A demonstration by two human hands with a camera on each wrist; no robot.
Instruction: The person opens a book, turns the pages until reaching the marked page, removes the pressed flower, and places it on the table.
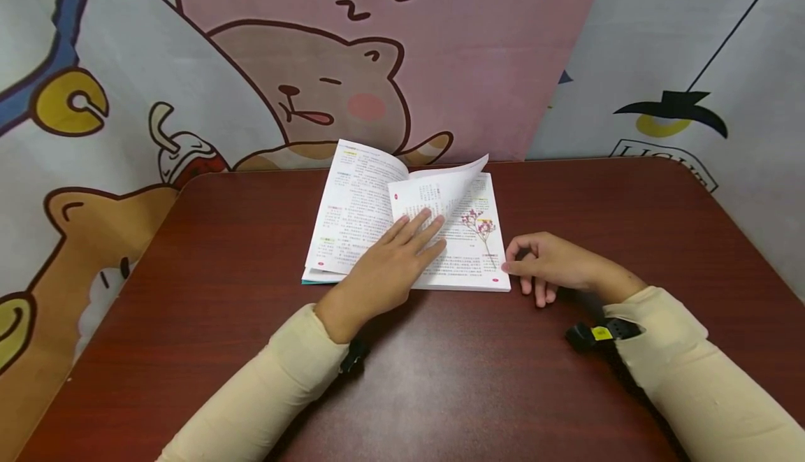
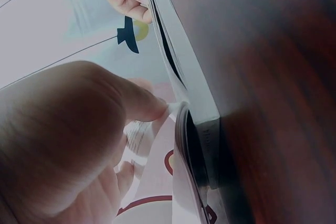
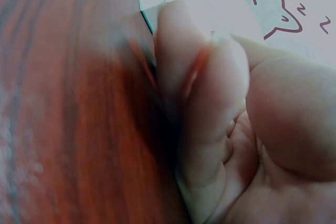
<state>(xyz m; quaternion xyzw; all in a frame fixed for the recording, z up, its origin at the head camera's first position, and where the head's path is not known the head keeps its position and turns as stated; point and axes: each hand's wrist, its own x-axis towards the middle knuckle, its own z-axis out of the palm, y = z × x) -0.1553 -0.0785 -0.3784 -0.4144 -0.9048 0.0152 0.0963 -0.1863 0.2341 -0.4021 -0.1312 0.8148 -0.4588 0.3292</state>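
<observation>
An open book [image 1: 352, 224] lies on the table, with printed text on its pages. My left hand [image 1: 386, 266] rests on it near the spine, fingers extended over a loose page [image 1: 434, 189] whose upper right corner curls upward. On the right-hand page is a sprig of small red flowers [image 1: 481, 228]; whether it is real or printed I cannot tell. At the lower right edge of the book, my right hand [image 1: 544, 266] pinches the pages between thumb and index finger, the other fingers hanging bent below. In the right wrist view, the curled fingers [image 3: 210, 93] hide the contact.
The book and both forearms are on a dark reddish-brown table [image 1: 453, 378]. Behind its far edge hangs a cloth [image 1: 490, 49] with cartoon animals. Black wrist devices [image 1: 591, 336] are strapped at both cuffs.
</observation>
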